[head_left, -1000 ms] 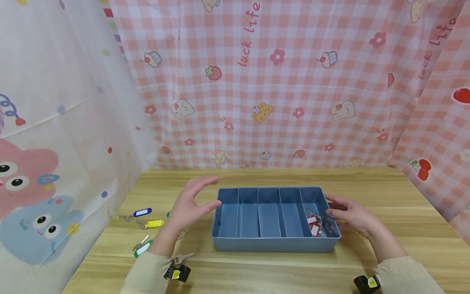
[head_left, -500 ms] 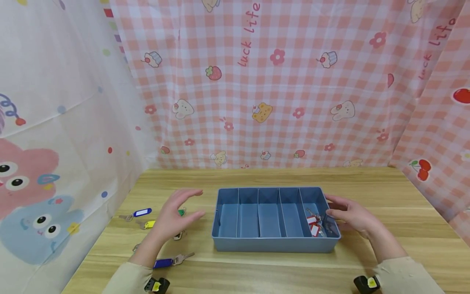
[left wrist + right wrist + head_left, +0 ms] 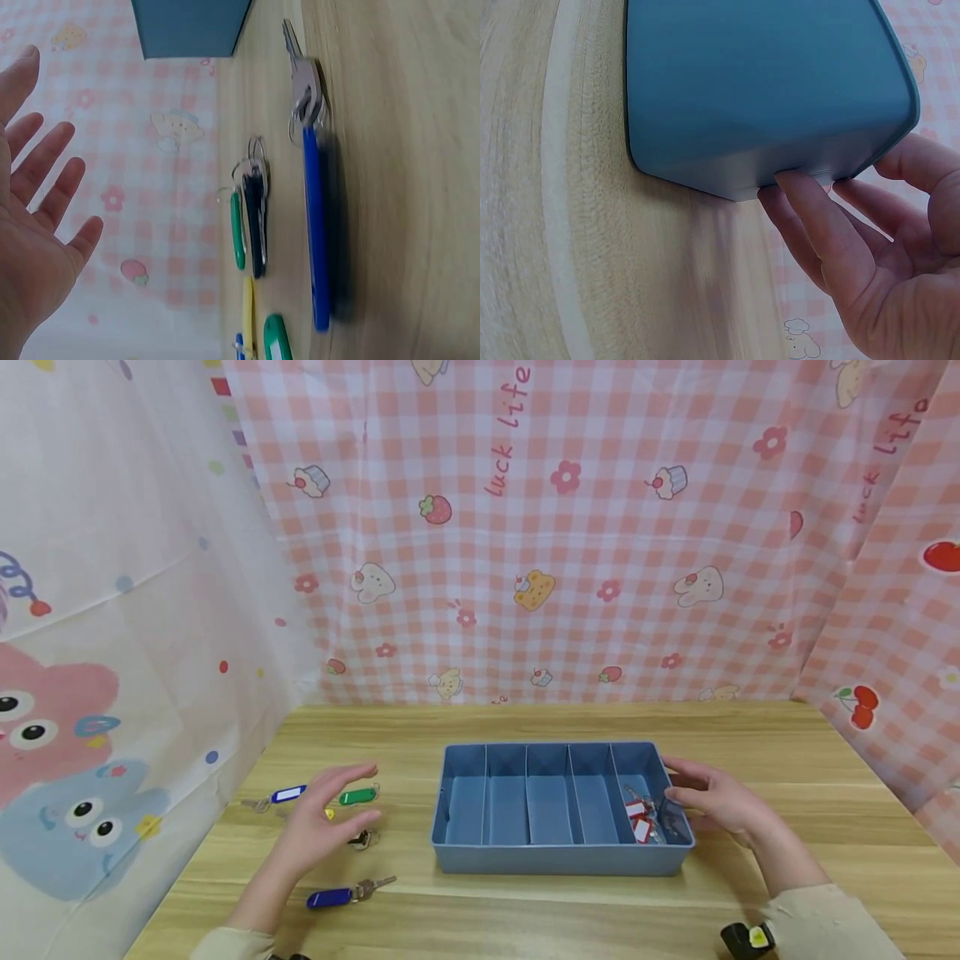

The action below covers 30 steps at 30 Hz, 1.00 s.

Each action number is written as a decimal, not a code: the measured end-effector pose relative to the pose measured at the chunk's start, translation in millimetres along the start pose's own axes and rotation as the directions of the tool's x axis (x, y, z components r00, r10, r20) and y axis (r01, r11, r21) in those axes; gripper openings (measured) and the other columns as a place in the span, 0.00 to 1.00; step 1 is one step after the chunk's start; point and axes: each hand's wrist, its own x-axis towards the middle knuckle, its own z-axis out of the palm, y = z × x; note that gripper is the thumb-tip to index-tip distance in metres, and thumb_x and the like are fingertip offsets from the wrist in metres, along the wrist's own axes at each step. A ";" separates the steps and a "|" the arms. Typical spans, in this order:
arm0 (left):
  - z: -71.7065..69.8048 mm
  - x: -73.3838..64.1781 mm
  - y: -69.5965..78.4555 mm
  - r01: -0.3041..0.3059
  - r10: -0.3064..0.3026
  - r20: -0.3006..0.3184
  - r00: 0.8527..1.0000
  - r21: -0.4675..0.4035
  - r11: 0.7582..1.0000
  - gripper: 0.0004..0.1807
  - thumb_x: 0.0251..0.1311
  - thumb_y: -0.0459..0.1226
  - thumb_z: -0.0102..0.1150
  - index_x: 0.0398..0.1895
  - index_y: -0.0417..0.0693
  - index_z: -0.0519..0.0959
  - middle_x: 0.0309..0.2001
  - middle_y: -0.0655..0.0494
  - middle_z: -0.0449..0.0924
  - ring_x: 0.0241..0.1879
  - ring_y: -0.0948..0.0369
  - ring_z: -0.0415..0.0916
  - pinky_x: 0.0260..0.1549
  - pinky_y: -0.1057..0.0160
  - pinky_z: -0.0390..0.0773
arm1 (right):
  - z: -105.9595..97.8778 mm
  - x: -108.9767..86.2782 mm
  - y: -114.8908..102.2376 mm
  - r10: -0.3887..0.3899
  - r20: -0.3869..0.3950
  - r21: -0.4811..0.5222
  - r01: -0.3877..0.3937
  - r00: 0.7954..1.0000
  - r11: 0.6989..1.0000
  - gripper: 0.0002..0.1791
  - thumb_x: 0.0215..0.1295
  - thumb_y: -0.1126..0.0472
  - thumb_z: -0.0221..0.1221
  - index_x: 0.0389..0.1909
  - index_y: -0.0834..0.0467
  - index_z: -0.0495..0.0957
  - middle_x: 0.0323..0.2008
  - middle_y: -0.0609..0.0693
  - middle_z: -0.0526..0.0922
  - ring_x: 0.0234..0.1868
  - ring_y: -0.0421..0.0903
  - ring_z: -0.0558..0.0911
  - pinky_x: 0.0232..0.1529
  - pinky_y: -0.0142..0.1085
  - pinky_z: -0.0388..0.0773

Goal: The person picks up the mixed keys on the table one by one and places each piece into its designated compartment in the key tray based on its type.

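Pink checked cloth (image 3: 465,552) behind a wooden table (image 3: 540,914)

At far left hangs a white cloth (image 3: 150,543) printed with cartoon faces. Next comes a white-labelled blue tag (image 3: 287,795) with its key, lying just left of the left hand (image 3: 311,822). That hand is open above the tabletop, thumb and fingers parted in a loose curve. In the head view it mostly hides a yellow tag (image 3: 248,319). Nearer the person, right of the forearm, lies a plain dark-blue tag (image 3: 330,898), its silvery key pointing right. Just past the gap between thumb and fingers rests a green tag (image 3: 357,796) with a ring; a black tag (image 3: 360,838) sits by the thumb tip.

Well to the right stands a blue-grey tray (image 3: 562,860), long and split into five compartments. Its rightmost one holds red-tagged keys (image 3: 642,832) with white labels. The right hand (image 3: 720,797) grips that end, thumb over the rim, fingers against the outer wall.
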 end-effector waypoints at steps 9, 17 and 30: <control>-10.6 -10.7 -6.2 -0.036 0.036 0.006 0.999 0.028 0.999 0.31 0.48 0.30 0.76 0.59 0.45 0.79 0.55 0.55 0.80 0.56 0.64 0.70 0.56 0.72 0.63 | -1.1 -0.8 -0.9 0.009 -0.006 -0.014 -0.009 1.000 1.000 0.37 0.72 0.63 0.56 0.74 0.69 0.50 0.68 0.77 0.56 0.61 0.68 0.71 0.52 0.58 0.76; -15.4 -20.3 -12.1 -0.111 0.106 0.062 0.992 0.097 0.989 0.35 0.42 0.33 0.80 0.59 0.48 0.79 0.55 0.55 0.80 0.54 0.60 0.73 0.56 0.71 0.66 | -0.9 -0.7 -0.5 0.006 0.000 0.000 -0.006 1.000 1.000 0.37 0.72 0.64 0.56 0.74 0.70 0.50 0.68 0.78 0.56 0.61 0.67 0.71 0.53 0.58 0.75; -14.3 -36.0 -25.5 -0.140 0.107 0.236 0.966 0.128 0.982 0.37 0.40 0.38 0.81 0.59 0.50 0.79 0.57 0.55 0.80 0.57 0.58 0.71 0.53 0.52 0.72 | -2.0 -0.2 0.2 0.014 -0.005 -0.036 -0.014 1.000 0.999 0.37 0.73 0.62 0.56 0.75 0.69 0.50 0.68 0.77 0.56 0.63 0.69 0.69 0.53 0.58 0.75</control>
